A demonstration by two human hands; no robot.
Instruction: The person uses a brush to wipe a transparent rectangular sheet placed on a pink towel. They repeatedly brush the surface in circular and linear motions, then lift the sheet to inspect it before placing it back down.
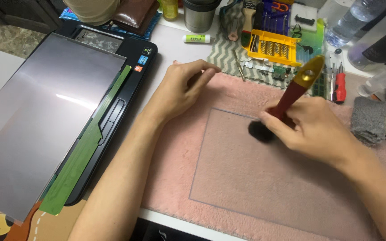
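we have one view only, worn on the head, looking steeply down and forward at the desk from close range. the pink mat (228, 178) fills the centre toward 5 o'clock, the laptop (126, 96) lies at 9 o'clock, and tools crowd 1 o'clock.

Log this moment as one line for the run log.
right hand: holds red-handled brush, bristles on clear panel | left hand: on pink mat, empty | laptop: left of mat

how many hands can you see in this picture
2. The left hand rests loosely curled on the pink mat; the right hand grips a red-handled brush over a clear sheet. None seem hidden.
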